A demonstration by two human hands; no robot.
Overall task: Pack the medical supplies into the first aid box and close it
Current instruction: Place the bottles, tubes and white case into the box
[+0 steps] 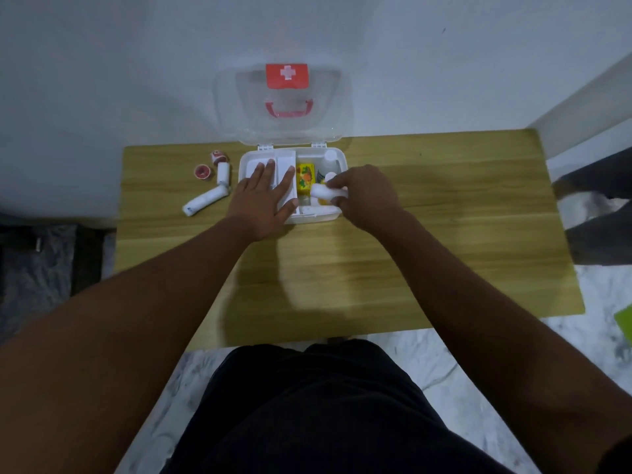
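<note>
The white first aid box [337,158] stands open at the table's far edge, its clear lid [284,128] with a red cross and red handle leaning on the wall. My left hand [265,200] lies flat, fingers spread, on the white inner tray [285,165] in the box's left half. My right hand [362,196] holds a white roll [323,192] over the right compartment, beside a yellow packet [304,179] and a white bottle [331,155]. Left of the box lie two white rolls [223,172] [203,201] and two red-and-white tape rolls [202,171] [216,155].
The wooden table [342,268] stands against a white wall. Marbled floor and dark objects lie to the left and right. My dark-clothed legs [307,405] are below the table's near edge.
</note>
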